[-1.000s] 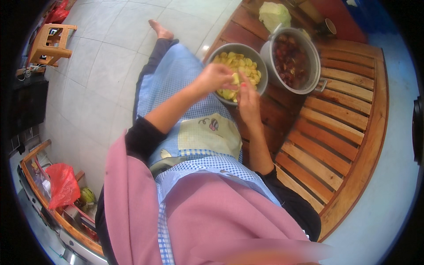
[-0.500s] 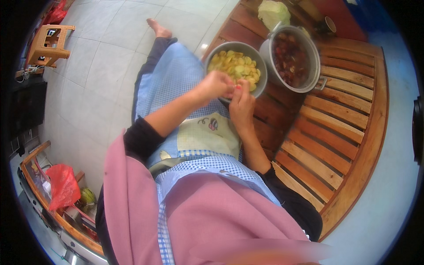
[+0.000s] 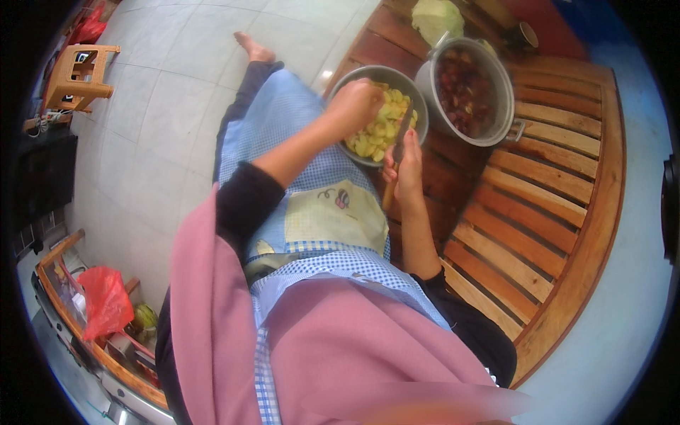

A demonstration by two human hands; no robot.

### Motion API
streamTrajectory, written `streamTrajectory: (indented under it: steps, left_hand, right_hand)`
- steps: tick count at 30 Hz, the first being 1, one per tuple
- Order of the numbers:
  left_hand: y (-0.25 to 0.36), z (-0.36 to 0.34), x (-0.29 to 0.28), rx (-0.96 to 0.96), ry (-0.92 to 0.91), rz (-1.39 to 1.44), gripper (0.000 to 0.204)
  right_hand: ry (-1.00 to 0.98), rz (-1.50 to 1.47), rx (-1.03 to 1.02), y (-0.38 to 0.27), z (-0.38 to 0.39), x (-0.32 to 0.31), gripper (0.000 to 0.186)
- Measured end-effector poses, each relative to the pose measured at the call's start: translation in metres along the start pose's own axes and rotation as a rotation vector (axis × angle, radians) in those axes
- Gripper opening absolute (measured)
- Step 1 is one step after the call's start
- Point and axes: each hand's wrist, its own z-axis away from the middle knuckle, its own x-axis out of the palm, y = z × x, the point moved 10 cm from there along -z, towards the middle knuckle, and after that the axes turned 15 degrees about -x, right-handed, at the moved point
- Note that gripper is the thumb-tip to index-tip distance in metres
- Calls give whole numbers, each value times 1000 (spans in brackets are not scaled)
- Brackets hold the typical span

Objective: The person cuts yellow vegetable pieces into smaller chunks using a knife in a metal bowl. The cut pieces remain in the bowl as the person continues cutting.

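Observation:
A knife [image 3: 405, 127] with a wooden handle is gripped in my right hand [image 3: 409, 168], its blade pointing up and away from me over the bowl's right side. My left hand [image 3: 356, 108] is closed above the left part of the bowl. Whatever its fingers hold, if anything, is hidden. Under both hands sits a grey metal bowl [image 3: 423, 127] with many pale yellow slices [image 3: 382, 131], which look like potato. The bowl stands at the edge of the wooden bench, beside my lap.
Right of the bowl stands a large metal pot [image 3: 507, 106] with dark red-brown pieces inside. Behind it lies a pale green cabbage [image 3: 438, 23], with a cup [image 3: 528, 37] on its side farther right. The slatted wooden bench [image 3: 538, 191] runs to the right. A stool [image 3: 79, 74] stands far left.
My hands were together at the bowl's near edge. Now they are apart: the left has moved up over the slices, and the knife shows clearly in the right.

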Motion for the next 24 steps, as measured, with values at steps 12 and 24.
streamTrajectory:
  steps: [12, 24]
  left_hand:
    - [2, 12, 10, 61, 102, 59, 20]
    - [-28, 50, 6, -551, -436, 895, 21]
  right_hand:
    - [-21, -3, -22, -3, 1, 0, 48]
    - [-146, 770, -733, -64, 10, 45, 34]
